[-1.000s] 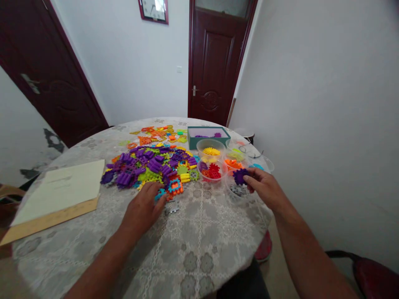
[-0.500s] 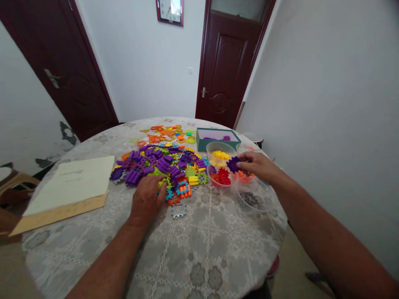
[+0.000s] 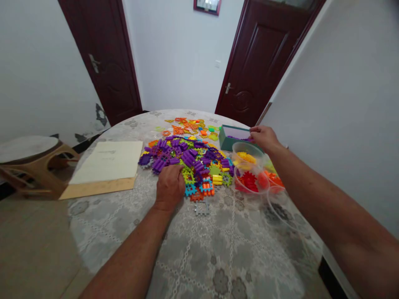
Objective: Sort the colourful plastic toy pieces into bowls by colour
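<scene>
My right hand [image 3: 264,138] is over the right end of a green box [image 3: 227,143], its fingers drawn together. A purple gear-shaped piece [image 3: 250,139] shows at its fingertips, above other purple pieces in the box. My left hand [image 3: 170,186] rests at the near edge of a pile of plastic building pieces, its fingers curled and mostly hidden. Beside its thumb lies a lime-green piece [image 3: 188,176]. Purple ridged pieces [image 3: 188,158] cover much of the pile, and a grey square frame [image 3: 202,208] lies in front.
Clear bowls stand to the right, holding yellow pieces [image 3: 245,157], red gears [image 3: 249,181] and grey pieces [image 3: 277,212]. Orange flat pieces [image 3: 187,125] lie behind the pile. A paper sheet [image 3: 107,160] lies left; a stool [image 3: 34,166] stands beyond the table.
My right hand has moved from above the bowls to the green box with the purple gear-shaped piece. My left hand stays at the pile. The view has turned left.
</scene>
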`<state>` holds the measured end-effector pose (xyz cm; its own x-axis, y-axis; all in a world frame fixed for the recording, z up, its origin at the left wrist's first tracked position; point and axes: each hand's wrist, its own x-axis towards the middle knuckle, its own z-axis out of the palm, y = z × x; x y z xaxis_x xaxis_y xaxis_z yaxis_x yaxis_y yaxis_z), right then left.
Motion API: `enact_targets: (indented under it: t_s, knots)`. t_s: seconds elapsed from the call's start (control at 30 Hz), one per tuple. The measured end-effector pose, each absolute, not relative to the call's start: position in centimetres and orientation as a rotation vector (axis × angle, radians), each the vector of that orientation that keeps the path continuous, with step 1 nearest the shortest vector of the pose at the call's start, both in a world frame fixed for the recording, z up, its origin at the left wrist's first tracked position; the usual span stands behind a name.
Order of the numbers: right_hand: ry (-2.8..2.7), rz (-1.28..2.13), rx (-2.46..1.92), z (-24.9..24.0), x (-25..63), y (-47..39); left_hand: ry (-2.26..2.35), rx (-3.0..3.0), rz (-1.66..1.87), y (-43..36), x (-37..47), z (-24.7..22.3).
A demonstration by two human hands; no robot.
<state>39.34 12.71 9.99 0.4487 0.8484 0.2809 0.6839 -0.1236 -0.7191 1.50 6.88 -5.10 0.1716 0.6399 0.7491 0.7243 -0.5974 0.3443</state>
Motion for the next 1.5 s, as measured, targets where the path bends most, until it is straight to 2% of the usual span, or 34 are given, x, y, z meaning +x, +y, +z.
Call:
enact_targets:
  t_s: [0.07,0.17,0.3,0.43,0.53,0.77,1.0,1.3,1.5]
  knots:
    - [-1.492,0.278,-1.906,9.7,36.7,11.8,-1.403,-2.341,-1.404,6.9,1.7,-5.2]
    - [-2.066,0.327,-1.858,9.2,31.6,9.3,-1.454,-2.340,-1.392,6.8,1.9,-5.2]
    - [-2.480,0.186,-1.859,7.2,24.6,6.0,-1.475,-2.323,-1.401,6.6,2.0,-5.1]
    - [-2.334,0.066,-2.146,4.1,20.3,5.0,-1.506,-2.334,-1.356,6.4,2.0,-5.0]
    - [-2.202,0.001,-2.204,2.3,19.1,4.8,-1.546,-2.373,-1.289,6.2,2.0,-4.9]
    - [-2.144,0.110,-2.049,1.2,20.4,3.6,-1.603,-2.418,-1.242,5.7,2.1,-4.5]
    - [-1.991,0.503,-1.873,0.8,23.8,3.1,-1.620,-2.432,-1.171,5.5,2.1,-4.1]
    - [-1.658,0.519,-1.822,-1.1,23.5,0.8,-1.572,-2.519,-0.871,4.1,1.6,-3.1]
    - [-1.619,0.492,-1.766,-1.5,22.8,0.7,-1.474,-2.624,-0.798,4.0,1.8,-3.4]
